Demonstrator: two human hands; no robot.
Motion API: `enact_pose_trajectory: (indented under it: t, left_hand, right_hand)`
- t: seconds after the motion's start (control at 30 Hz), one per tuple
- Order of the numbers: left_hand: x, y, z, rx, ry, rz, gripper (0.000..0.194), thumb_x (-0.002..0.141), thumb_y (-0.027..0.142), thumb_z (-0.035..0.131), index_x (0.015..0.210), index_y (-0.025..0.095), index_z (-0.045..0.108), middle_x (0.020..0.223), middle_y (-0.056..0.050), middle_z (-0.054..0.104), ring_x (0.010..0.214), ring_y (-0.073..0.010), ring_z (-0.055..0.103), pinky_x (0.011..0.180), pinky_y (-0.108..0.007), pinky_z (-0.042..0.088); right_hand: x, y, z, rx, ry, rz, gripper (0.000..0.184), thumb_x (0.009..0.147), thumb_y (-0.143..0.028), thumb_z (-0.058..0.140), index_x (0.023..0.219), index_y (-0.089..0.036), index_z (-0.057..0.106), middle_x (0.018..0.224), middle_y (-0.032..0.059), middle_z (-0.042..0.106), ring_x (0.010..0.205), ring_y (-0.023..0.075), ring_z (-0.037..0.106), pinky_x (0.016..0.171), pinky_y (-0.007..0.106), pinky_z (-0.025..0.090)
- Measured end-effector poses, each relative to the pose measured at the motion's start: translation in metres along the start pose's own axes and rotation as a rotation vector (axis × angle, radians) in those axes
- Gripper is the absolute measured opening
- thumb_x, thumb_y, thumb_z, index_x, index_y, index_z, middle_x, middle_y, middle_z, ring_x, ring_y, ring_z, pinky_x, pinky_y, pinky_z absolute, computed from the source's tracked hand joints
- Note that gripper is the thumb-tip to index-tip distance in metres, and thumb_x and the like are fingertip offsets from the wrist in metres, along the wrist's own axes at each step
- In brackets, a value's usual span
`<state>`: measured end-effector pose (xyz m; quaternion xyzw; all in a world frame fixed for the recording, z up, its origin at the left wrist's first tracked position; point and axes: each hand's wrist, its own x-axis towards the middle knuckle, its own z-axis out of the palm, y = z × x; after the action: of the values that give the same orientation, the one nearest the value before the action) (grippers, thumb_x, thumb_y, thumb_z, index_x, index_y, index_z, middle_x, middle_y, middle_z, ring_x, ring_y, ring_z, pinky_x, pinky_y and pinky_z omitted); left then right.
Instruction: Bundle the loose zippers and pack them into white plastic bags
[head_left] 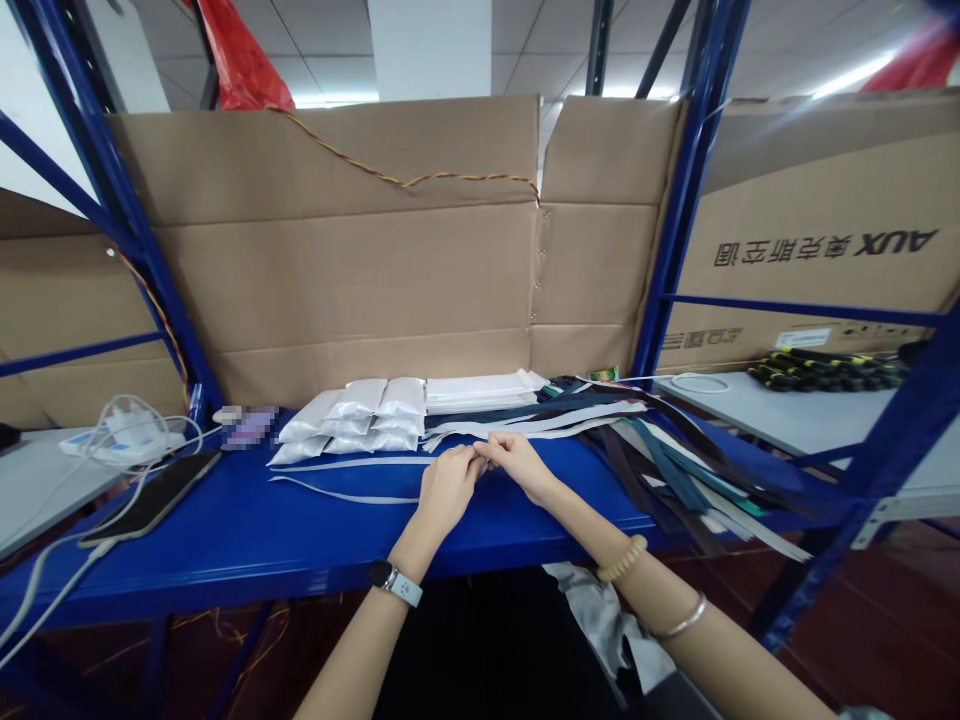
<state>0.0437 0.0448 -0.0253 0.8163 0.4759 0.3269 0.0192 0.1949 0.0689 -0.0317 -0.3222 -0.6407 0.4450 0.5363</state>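
Over the blue shelf, my left hand (448, 487) and my right hand (523, 464) meet with fingertips pinched together. Both grip a pale grey strip (352, 496) that looks like zipper tape. Two narrow lengths of it trail leftward from my left hand along the shelf. Whatever small part sits between the fingertips is hidden. Just behind my hands lie more flat strips (555, 408) in white, teal and dark brown, spreading right and hanging over the front edge. White plastic packets (379, 415) are stacked behind and left of my left hand.
The blue metal shelf (225, 545) is backed by cardboard (360, 280). At the left lie a dark phone (154, 500) and a white charger with cables (131, 435). Blue posts (694, 180) flank the shelf. Black-and-yellow items (825, 370) rest on the right-hand table.
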Motion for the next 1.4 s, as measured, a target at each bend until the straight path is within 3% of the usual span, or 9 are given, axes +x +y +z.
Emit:
enact_pose_trajectory:
  t: [0.3, 0.6, 0.77, 0.9, 1.03, 1.27, 1.4]
  left_hand:
    - [-0.001, 0.004, -0.005, 0.008, 0.061, 0.028, 0.025, 0.093, 0.029, 0.039, 0.091, 0.022, 0.062, 0.094, -0.004, 0.064, 0.09, -0.0183, 0.057, 0.078, -0.028, 0.041]
    - [0.001, 0.007, -0.009, -0.041, 0.102, 0.014, 0.019, 0.091, 0.028, 0.047, 0.084, 0.022, 0.063, 0.087, -0.002, 0.064, 0.084, -0.0157, 0.056, 0.073, -0.026, 0.041]
    - [0.0, 0.006, -0.01, 0.031, 0.133, 0.022, 0.017, 0.09, 0.029, 0.049, 0.079, 0.02, 0.06, 0.083, -0.001, 0.062, 0.085, -0.0164, 0.054, 0.072, -0.026, 0.04]
    - [0.0, 0.006, -0.01, 0.117, 0.116, 0.062, 0.019, 0.09, 0.028, 0.048, 0.076, 0.019, 0.058, 0.082, -0.003, 0.06, 0.087, -0.0172, 0.053, 0.075, -0.027, 0.04]
    - [0.0, 0.003, -0.014, 0.16, 0.041, 0.168, 0.024, 0.093, 0.026, 0.042, 0.079, 0.019, 0.059, 0.083, -0.003, 0.059, 0.085, -0.0166, 0.052, 0.073, -0.026, 0.04]
    - [0.0, 0.001, -0.02, 0.189, -0.026, 0.23, 0.023, 0.093, 0.027, 0.041, 0.081, 0.02, 0.059, 0.083, -0.003, 0.06, 0.086, -0.0169, 0.051, 0.068, -0.026, 0.04]
    - [-0.004, -0.006, -0.029, 0.216, -0.047, 0.215, 0.023, 0.093, 0.026, 0.041, 0.08, 0.021, 0.059, 0.082, -0.001, 0.061, 0.087, -0.017, 0.052, 0.069, -0.026, 0.04]
  right_hand:
    - [-0.002, -0.005, 0.0, 0.069, -0.035, -0.049, 0.04, 0.075, -0.036, 0.064, 0.057, -0.02, 0.032, 0.054, -0.0054, 0.042, 0.056, 0.0108, 0.044, 0.058, 0.024, 0.034]
    - [0.0, -0.003, -0.002, 0.114, -0.063, -0.049, 0.037, 0.074, -0.044, 0.065, 0.07, -0.021, 0.036, 0.057, -0.0066, 0.043, 0.056, 0.0112, 0.046, 0.059, 0.025, 0.037]
    - [0.002, 0.007, -0.004, -0.135, -0.031, -0.028, 0.033, 0.082, -0.053, 0.053, 0.08, -0.021, 0.044, 0.055, -0.0058, 0.047, 0.052, 0.0119, 0.046, 0.056, 0.024, 0.037]
    - [0.002, 0.01, -0.008, -0.312, -0.033, -0.039, 0.043, 0.086, -0.053, 0.044, 0.063, -0.018, 0.049, 0.051, -0.0019, 0.049, 0.05, 0.0121, 0.045, 0.053, 0.024, 0.034]
    - [0.001, 0.004, -0.014, -0.492, -0.018, -0.111, 0.043, 0.084, -0.048, 0.049, 0.054, -0.018, 0.047, 0.052, -0.0015, 0.049, 0.052, 0.0125, 0.043, 0.054, 0.024, 0.032]
    - [-0.002, 0.005, -0.02, -0.711, -0.006, -0.159, 0.042, 0.084, -0.046, 0.048, 0.052, -0.018, 0.048, 0.048, -0.0019, 0.046, 0.052, 0.0142, 0.045, 0.055, 0.025, 0.034]
    - [-0.004, 0.009, -0.038, -0.813, 0.069, -0.14, 0.043, 0.087, -0.046, 0.042, 0.054, -0.018, 0.049, 0.051, -0.0004, 0.05, 0.051, 0.0146, 0.045, 0.054, 0.025, 0.032]
